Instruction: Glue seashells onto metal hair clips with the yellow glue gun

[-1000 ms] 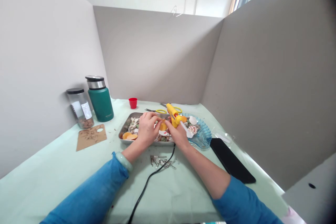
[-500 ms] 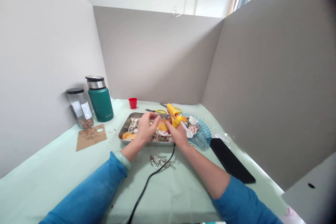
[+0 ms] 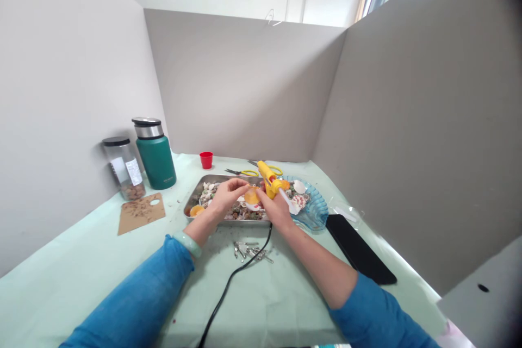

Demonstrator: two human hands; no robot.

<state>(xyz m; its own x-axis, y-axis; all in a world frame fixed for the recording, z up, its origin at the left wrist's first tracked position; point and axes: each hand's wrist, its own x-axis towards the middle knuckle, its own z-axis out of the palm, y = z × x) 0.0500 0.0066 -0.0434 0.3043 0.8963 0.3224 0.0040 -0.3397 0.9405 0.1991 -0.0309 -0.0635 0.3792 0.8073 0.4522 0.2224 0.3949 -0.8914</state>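
My right hand [image 3: 276, 210] is wrapped around a yellow hot glue gun [image 3: 269, 180], which points up and away with a pale glue stick out of its back. The thumb and fingertips of that hand also reach an orange shell [image 3: 252, 196]. My left hand [image 3: 225, 196] is closed in a pinch at the shell's left edge; its exact contact is partly hidden. Both hands are over a metal tray [image 3: 228, 223] of small shells. A black cord [image 3: 229, 283] runs from under my right hand toward me.
A blue glass plate [image 3: 317, 212] with shells stands at the right, beside a black phone-like slab [image 3: 361, 250]. Metal clips [image 3: 248, 250] lie in front. Scissors [image 3: 243, 172] and a red cup [image 3: 206, 160] are behind. Left are a green bottle [image 3: 155, 160], a jar [image 3: 124, 168] and brown card [image 3: 142, 213].
My left hand has shifted slightly left and lower, its fingers drawn closer together in a pinch at the shell. My right hand and the glue gun have barely moved.
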